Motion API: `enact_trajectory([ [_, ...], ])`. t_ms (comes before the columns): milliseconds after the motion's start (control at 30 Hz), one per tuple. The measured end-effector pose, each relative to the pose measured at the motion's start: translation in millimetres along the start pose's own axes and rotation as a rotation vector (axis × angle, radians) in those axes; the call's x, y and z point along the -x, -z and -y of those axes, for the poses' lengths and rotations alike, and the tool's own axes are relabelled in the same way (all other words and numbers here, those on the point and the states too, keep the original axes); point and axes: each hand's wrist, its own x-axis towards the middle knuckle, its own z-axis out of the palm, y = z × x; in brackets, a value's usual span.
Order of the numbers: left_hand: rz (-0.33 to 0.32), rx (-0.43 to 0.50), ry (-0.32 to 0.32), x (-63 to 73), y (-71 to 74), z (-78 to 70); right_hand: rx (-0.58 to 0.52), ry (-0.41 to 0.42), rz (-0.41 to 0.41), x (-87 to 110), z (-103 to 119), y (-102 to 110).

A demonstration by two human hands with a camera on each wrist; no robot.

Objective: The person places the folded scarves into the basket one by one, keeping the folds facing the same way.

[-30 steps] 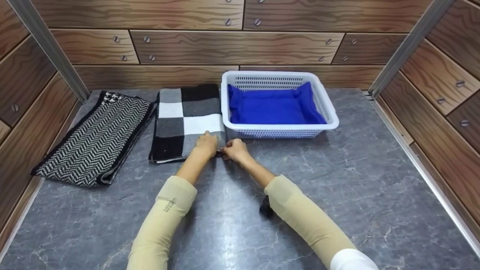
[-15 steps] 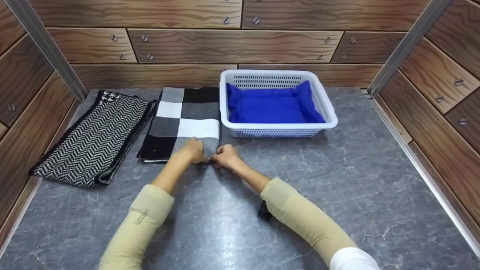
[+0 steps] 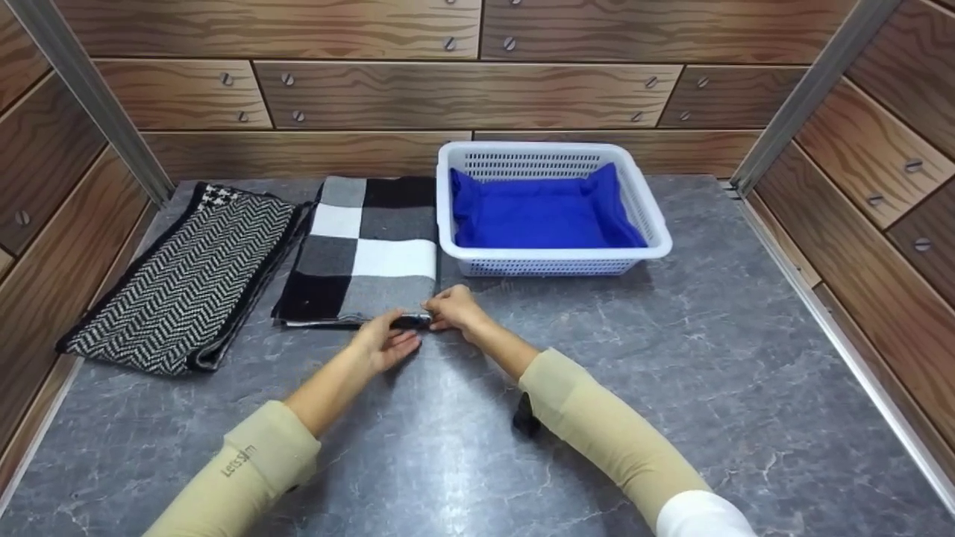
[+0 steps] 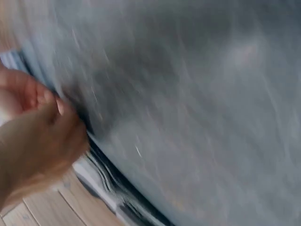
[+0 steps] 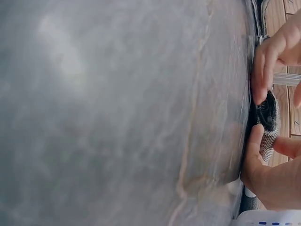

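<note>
A folded black, grey and white checked scarf (image 3: 373,257) lies flat beside the basket. My right hand (image 3: 459,307) pinches its near right corner, and the right wrist view has the folded layers (image 5: 269,134) between thumb and finger. At the near edge, my left hand (image 3: 384,347) touches the scarf with its fingers fairly straight and its thumb held apart. In the left wrist view the left hand (image 4: 44,146) is blurred and partly covers the right hand (image 4: 23,92).
Right behind my right hand stands a white plastic basket (image 3: 556,253) holding a folded blue cloth (image 3: 541,212). A folded herringbone scarf (image 3: 190,280) lies at the left. Wood-patterned walls (image 3: 462,97) bound the grey marbled table (image 3: 671,388) at back and sides.
My left hand has come off the top of the checked scarf toward me, round to its near edge. The scarf's near end has shifted left; my right hand has stayed by the corner.
</note>
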Motion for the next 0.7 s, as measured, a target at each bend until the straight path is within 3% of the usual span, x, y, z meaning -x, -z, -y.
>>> enact_trajectory([
  [33, -0.048, 0.026, -0.026, 5.7, -5.7, 2.2, -0.005, 0.001, 0.007, 2.1, 1, 0],
  [100, -0.062, 0.065, -0.078, -6.2, -5.4, 8.3, -0.023, 0.003, 0.023, 5.3, 3, 1],
  [167, -0.067, 0.080, -0.086, -27.0, -1.0, 16.1, -0.047, -0.002, 0.036, 7.5, 4, -1],
  [300, -0.038, 0.103, -0.072, -83.8, 13.3, 35.1, -0.096, -0.026, 0.057, 11.8, 7, -4],
  [400, -0.040, 0.201, -0.108, -117.5, 23.3, 41.3, -0.135, -0.045, 0.067, 14.8, 8, -7],
  [433, -0.053, 0.237, -0.127, -122.8, 26.3, 40.6, -0.149, -0.051, 0.072, 16.0, 8, -8],
  [567, -0.047, 0.359, -0.154, -120.0, 39.3, 30.4, -0.188, -0.071, 0.124, 21.1, 7, -13],
  [633, -0.073, 0.351, -0.153, -96.8, 36.2, 25.0, -0.192, -0.088, 0.161, 23.0, 7, -14],
  [700, -0.085, 0.335, -0.151, -86.0, 36.9, 23.1, -0.197, -0.118, 0.187, 21.8, 7, -13],
])
